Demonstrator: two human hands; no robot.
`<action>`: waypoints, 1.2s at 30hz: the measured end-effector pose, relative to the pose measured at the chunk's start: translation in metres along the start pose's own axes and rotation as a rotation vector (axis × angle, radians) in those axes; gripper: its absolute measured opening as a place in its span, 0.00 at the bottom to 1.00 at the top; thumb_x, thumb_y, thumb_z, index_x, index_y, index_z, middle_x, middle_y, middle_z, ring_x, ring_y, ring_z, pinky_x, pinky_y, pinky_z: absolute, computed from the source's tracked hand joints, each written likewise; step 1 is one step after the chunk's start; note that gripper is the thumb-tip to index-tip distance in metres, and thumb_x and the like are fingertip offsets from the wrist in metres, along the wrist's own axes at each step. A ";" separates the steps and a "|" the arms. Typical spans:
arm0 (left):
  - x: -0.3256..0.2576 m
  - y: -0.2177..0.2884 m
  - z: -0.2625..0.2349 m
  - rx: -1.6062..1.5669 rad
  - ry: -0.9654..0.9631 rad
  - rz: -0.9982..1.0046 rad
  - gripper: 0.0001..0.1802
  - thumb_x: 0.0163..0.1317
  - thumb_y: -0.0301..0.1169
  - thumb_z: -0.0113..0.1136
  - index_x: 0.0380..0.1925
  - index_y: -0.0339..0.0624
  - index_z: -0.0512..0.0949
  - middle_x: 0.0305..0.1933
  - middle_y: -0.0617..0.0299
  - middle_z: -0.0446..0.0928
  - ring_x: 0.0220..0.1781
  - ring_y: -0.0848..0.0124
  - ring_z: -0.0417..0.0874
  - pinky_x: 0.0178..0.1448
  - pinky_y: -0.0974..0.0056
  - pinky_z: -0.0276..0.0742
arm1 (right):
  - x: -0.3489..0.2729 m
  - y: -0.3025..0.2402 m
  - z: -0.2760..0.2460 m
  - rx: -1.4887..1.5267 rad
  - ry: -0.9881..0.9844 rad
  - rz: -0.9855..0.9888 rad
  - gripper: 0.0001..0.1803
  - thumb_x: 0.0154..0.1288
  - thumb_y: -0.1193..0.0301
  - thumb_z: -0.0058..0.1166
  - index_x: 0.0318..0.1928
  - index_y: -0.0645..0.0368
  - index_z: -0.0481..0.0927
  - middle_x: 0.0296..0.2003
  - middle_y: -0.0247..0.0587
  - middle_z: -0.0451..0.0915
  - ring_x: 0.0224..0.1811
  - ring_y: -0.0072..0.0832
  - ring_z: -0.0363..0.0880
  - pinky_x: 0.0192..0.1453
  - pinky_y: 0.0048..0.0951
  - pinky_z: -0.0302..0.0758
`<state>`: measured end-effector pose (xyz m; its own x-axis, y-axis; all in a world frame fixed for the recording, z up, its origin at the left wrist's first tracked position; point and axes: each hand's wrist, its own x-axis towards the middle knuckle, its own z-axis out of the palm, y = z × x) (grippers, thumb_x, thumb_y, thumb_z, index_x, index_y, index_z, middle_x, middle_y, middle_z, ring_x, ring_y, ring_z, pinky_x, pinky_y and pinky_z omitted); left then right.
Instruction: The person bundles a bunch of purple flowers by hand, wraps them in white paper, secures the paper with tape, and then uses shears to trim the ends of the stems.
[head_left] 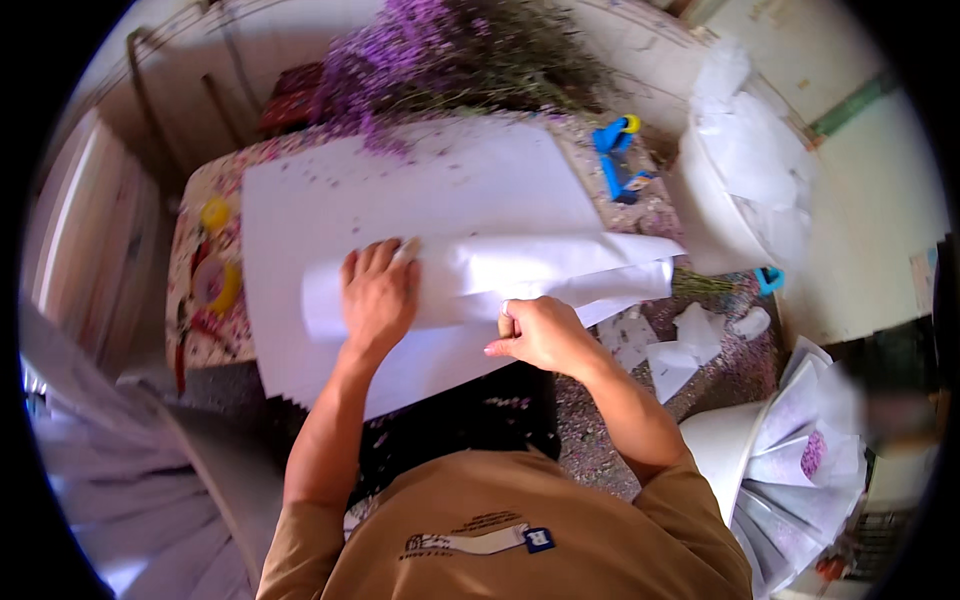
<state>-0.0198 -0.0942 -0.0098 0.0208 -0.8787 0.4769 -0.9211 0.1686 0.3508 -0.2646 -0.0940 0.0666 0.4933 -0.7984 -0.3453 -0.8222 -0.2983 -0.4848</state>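
A roll of white wrapping paper [540, 265] lies across a stack of large white sheets [330, 190], with green stems [705, 284] sticking out of its right end. My left hand [380, 305] rests flat on the left part of the roll, fingers stretched out, a pale band round one finger. At the roll's near edge is my right hand [545, 335], its fingers curled in and thumb close to them. Whatever those fingers pinch, if anything, is hidden. A pale band shows on one of its fingers too.
Loose purple flowers [400, 50] lie at the far edge. A blue tape dispenser [618, 160] sits far right, yellow tape rolls [215, 283] at left. Paper scraps [690, 340] lie at right. A white tub [715, 440] of wrapped bouquets stands near right; another container [215, 460] is near left.
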 end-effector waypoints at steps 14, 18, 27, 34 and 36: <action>0.005 0.013 -0.010 0.099 -0.017 0.061 0.21 0.73 0.31 0.49 0.63 0.37 0.74 0.61 0.50 0.79 0.67 0.53 0.76 0.74 0.45 0.60 | 0.149 0.324 -0.214 0.639 0.869 0.586 0.21 0.61 0.54 0.73 0.33 0.62 0.85 0.30 0.34 0.81 0.32 0.30 0.74 0.44 0.41 0.73; 0.010 0.019 -0.009 0.101 -0.070 0.048 0.21 0.73 0.31 0.48 0.63 0.38 0.74 0.62 0.51 0.79 0.67 0.53 0.75 0.74 0.45 0.60 | 0.147 0.344 -0.214 0.793 0.826 0.383 0.19 0.59 0.56 0.75 0.30 0.60 0.86 0.31 0.36 0.85 0.34 0.29 0.76 0.45 0.41 0.71; 0.008 0.016 -0.011 0.097 -0.041 0.043 0.21 0.74 0.32 0.48 0.63 0.38 0.74 0.62 0.51 0.78 0.67 0.53 0.75 0.75 0.45 0.60 | 0.086 0.303 -0.138 1.174 0.849 0.521 0.12 0.67 0.61 0.69 0.36 0.55 0.83 0.25 0.35 0.82 0.18 0.23 0.72 0.19 0.27 0.68; -0.023 -0.039 -0.034 -0.089 0.184 -0.024 0.32 0.62 0.28 0.66 0.67 0.41 0.70 0.68 0.49 0.74 0.70 0.47 0.71 0.75 0.47 0.61 | 0.088 0.369 -0.177 -0.297 0.810 0.433 0.18 0.54 0.63 0.71 0.24 0.68 0.83 0.18 0.48 0.80 0.21 0.39 0.77 0.31 0.48 0.72; -0.050 -0.072 -0.035 -0.273 0.366 -0.244 0.32 0.62 0.33 0.70 0.65 0.39 0.71 0.65 0.49 0.75 0.68 0.49 0.73 0.74 0.50 0.64 | 0.075 0.321 -0.187 -0.194 0.653 0.513 0.18 0.53 0.64 0.72 0.27 0.70 0.85 0.29 0.59 0.86 0.25 0.47 0.85 0.34 0.48 0.79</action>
<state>0.0595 -0.0470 -0.0306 0.4021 -0.7013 0.5886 -0.7383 0.1319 0.6614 -0.5444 -0.3471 0.0354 -0.1675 -0.9828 0.0772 -0.9626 0.1462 -0.2280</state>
